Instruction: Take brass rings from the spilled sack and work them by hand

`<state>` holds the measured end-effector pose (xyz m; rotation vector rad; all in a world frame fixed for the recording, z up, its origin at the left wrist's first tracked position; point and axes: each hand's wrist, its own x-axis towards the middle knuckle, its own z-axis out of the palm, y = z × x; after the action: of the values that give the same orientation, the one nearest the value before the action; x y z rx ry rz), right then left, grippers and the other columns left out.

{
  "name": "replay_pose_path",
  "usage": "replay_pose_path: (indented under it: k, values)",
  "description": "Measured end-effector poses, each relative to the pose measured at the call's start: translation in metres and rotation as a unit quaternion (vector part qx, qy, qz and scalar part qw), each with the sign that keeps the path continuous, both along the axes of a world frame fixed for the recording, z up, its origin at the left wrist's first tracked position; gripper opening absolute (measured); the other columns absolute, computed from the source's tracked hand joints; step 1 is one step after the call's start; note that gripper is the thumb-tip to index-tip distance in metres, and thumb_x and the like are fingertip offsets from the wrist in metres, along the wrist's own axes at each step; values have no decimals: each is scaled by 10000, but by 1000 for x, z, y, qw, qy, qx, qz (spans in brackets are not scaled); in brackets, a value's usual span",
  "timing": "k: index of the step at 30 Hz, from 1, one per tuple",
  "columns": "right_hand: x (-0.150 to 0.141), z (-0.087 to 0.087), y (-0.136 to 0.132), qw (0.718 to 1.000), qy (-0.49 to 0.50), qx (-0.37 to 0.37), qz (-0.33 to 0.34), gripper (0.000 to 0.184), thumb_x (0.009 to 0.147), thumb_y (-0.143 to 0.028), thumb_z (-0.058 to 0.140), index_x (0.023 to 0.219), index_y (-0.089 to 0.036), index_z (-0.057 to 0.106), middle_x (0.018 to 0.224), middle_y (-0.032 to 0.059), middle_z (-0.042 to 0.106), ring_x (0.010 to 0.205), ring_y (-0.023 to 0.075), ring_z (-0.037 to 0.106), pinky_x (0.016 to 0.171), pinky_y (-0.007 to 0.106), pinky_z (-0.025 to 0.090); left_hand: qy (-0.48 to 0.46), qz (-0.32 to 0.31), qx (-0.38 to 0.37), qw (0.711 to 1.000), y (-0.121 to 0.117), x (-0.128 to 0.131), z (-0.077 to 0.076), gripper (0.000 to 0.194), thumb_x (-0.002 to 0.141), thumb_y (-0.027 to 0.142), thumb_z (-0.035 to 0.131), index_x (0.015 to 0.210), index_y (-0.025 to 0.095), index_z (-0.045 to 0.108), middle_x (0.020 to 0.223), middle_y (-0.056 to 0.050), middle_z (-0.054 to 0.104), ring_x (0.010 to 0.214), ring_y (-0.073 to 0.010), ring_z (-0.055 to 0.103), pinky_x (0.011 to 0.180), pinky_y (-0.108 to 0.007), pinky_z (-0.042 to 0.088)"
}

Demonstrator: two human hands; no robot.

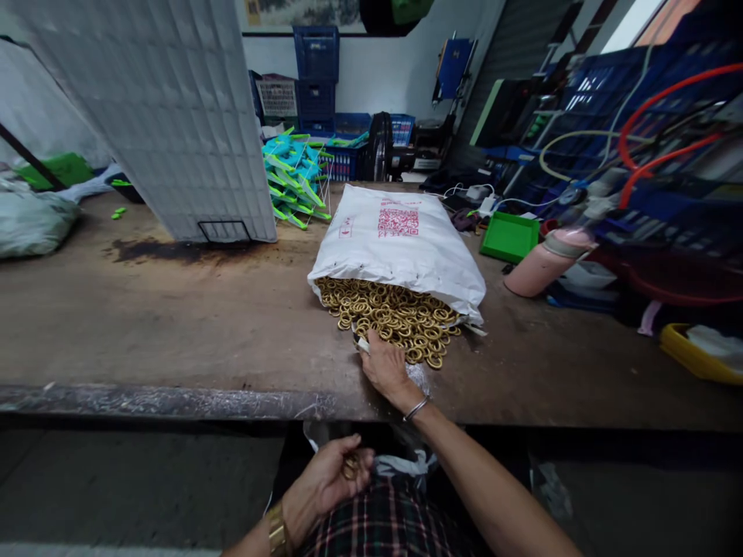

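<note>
A white woven sack with red print lies on the table, its mouth toward me. Many brass-coloured rings spill from it in a loose heap. At the heap's near left edge is my right hand, its fingers bent down among the rings. A small white and dark piece shows by those fingers; whether it is a held tool or a wrapping, I cannot make out. Below the table edge, above my lap, my left hand is cupped palm up, fingers curled around a few brass rings.
The wooden table has a worn front edge. A tall white panel stands left on a wire foot. Behind are green and turquoise plastic pieces. Rightward sit a green tray, a pink bottle and red hoses. An open bag hangs below.
</note>
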<state>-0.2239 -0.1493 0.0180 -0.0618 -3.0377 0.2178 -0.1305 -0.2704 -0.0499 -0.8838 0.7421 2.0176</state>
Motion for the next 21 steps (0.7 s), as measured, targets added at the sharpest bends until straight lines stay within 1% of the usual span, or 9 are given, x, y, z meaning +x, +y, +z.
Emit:
replay_pose_path:
  k: [4,6,10,12,15,19,21]
  values:
    - [-7,-1,-4,1000,-3,17,-9,180,851,-242,435,1003,-185,511,792,87,672,728,233,638,578,280,306,14,56,-12,998,7,0,-2,92,798,82,492,718,124,475,559,-78,600,532,-178,623,475,-233,454]
    - [-8,-2,-4,1000,6,16,-9,175,850,-242,435,1000,-202,516,779,74,673,718,224,637,570,273,291,23,65,-17,997,7,-1,-6,87,790,69,487,743,135,457,576,-64,598,559,-190,636,476,-240,453]
    - [-9,-6,-2,1000,22,8,-4,163,846,-231,437,966,-229,547,756,51,674,693,198,629,553,268,247,35,59,-7,998,6,-1,-17,72,787,81,485,803,139,447,633,-62,602,555,-187,635,468,-240,439]
    - [-10,-9,0,999,34,-1,-9,163,839,-228,444,942,-231,571,741,45,673,677,184,620,549,271,225,41,52,3,998,6,-1,-20,71,784,82,482,814,135,446,649,-65,601,553,-188,633,465,-239,432]
    - [-9,-12,3,998,62,-27,-11,177,826,-224,455,921,-230,604,716,36,671,652,165,600,551,272,214,47,38,13,998,5,-1,-19,49,790,87,472,811,125,450,663,-75,604,566,-196,638,482,-244,436]
    - [-6,-14,10,994,87,-65,4,225,814,-211,453,965,-222,620,714,37,670,637,158,573,565,262,235,44,36,10,998,5,-2,-16,56,799,91,465,839,129,457,676,-63,612,563,-198,639,477,-239,431]
    - [-3,-14,15,992,96,-83,18,230,812,-208,446,960,-215,622,704,36,663,624,157,560,570,256,249,44,29,2,999,4,-3,-15,40,799,97,475,821,128,462,661,-61,609,567,-197,639,477,-237,433]
